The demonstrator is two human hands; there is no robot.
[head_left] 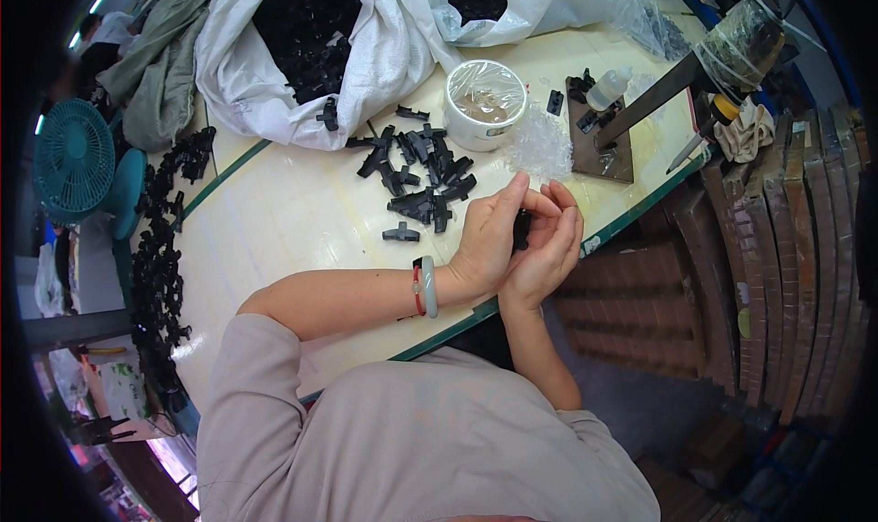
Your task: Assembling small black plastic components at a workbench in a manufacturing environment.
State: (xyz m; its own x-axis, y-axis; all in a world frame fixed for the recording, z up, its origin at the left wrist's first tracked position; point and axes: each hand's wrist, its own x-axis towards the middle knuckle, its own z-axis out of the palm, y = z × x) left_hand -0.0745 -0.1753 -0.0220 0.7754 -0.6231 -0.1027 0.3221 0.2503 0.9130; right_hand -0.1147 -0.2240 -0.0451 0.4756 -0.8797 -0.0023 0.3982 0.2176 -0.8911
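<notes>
My left hand [487,234] and my right hand [549,255] meet near the table's right edge, cupped around a small black plastic part [521,231]. Only a sliver of that part shows between the palms; the fingers cover the rest. A pile of similar black plastic parts [422,204] lies just left of my hands. One loose black part [401,233] sits apart at the pile's near side.
A white tub [485,136] covered with clear film stands beyond my hands, beside crumpled clear plastic [541,147]. A brown metal stand [599,151] bears a small bottle [609,88]. White sacks [221,74] of black parts are behind; more parts [157,275] line the left edge.
</notes>
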